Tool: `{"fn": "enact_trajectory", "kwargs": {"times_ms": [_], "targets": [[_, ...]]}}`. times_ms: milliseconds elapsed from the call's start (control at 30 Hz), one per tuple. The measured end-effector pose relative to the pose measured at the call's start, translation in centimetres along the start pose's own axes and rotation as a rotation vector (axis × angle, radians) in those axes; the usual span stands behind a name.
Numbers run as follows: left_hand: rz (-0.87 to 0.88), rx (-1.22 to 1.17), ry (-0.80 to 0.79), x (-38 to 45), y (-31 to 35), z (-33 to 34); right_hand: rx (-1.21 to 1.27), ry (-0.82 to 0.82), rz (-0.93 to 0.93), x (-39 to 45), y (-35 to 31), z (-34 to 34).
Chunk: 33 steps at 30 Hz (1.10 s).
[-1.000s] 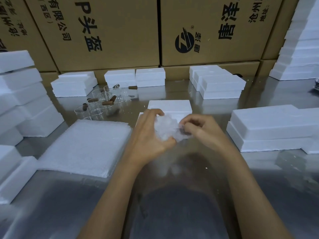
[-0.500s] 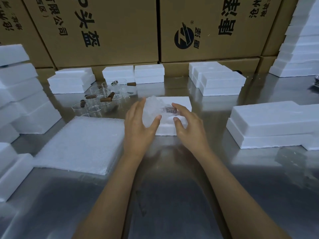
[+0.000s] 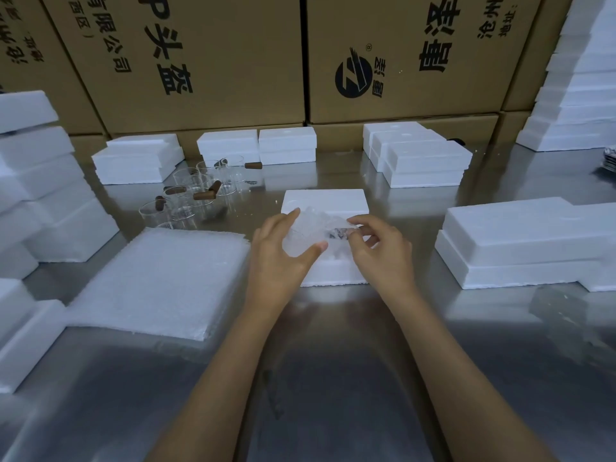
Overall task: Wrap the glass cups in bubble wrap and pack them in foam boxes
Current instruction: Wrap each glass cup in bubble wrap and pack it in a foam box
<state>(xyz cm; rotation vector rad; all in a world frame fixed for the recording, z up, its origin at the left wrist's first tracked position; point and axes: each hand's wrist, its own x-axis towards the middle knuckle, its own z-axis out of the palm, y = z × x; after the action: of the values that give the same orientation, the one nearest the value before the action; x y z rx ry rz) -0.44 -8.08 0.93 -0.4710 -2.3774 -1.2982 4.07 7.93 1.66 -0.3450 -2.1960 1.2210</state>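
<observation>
Shiny steel table [image 3: 333, 378], brown cardboard cartons [image 3: 400, 55] stacked along the back, white foam all around. The open foam box [image 3: 325, 203] sits mid-table, long axis front to back. The wrapped cup [image 3: 311, 235] lies over its near half, long axis left-right, brown handle end pointing right. The left hand [image 3: 283, 258] cups the bundle, thumb and fingers curled round it; the right hand [image 3: 380, 248] pinches the handle end. Bare glass cups [image 3: 193, 201] are behind-left of the box, a stack of bubble wrap sheets [image 3: 160, 278] just left.
</observation>
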Motion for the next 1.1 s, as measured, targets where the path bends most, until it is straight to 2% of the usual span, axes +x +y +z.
{"fn": "enact_trajectory", "kwargs": {"times_ms": [300, 367, 433, 533, 600, 667, 833, 933, 1000, 1100], "targets": [[-0.076, 0.018, -0.062, -0.3, 0.2, -0.1, -0.087, -0.002, -0.07, -0.2, 0.4, 0.2], [-0.104, -0.086, -0.074, -0.2, 0.3, -0.3, -0.011, 0.022, -0.071, 0.2, 0.3, 0.0], [-0.185, -0.317, -0.053, 0.3, 0.4, -0.6, 0.25, 0.049, 0.048, 1.0, 0.2, -0.7], [-0.408, -0.662, -0.007, 1.7, 0.3, -0.8, 0.621, -0.014, 0.387, 2.4, 0.5, -1.8], [-0.541, -0.786, -0.054, 2.5, -0.2, -0.5, 0.677, -0.062, 0.469, 3.1, 1.6, -1.8], [-0.603, -0.841, -0.12, 3.5, -0.7, -0.1, 0.694, -0.102, 0.46, 3.5, 2.1, -1.7], [-0.64, -0.937, -0.228, 5.3, -0.9, 0.4, 0.632, -0.248, 0.456, 4.7, 2.3, -1.6], [-0.629, -0.96, -0.226, 5.3, -1.5, 0.5, 0.621, -0.329, 0.454, 5.3, 2.6, -1.7], [-0.615, -0.952, -0.208, 5.3, -1.7, 0.4, 0.627, -0.301, 0.451, 5.3, 2.5, -1.4], [-0.538, -0.861, -0.184, 5.1, -1.0, 0.2, 0.619, -0.149, 0.404, 5.4, 2.2, -1.3]]}}
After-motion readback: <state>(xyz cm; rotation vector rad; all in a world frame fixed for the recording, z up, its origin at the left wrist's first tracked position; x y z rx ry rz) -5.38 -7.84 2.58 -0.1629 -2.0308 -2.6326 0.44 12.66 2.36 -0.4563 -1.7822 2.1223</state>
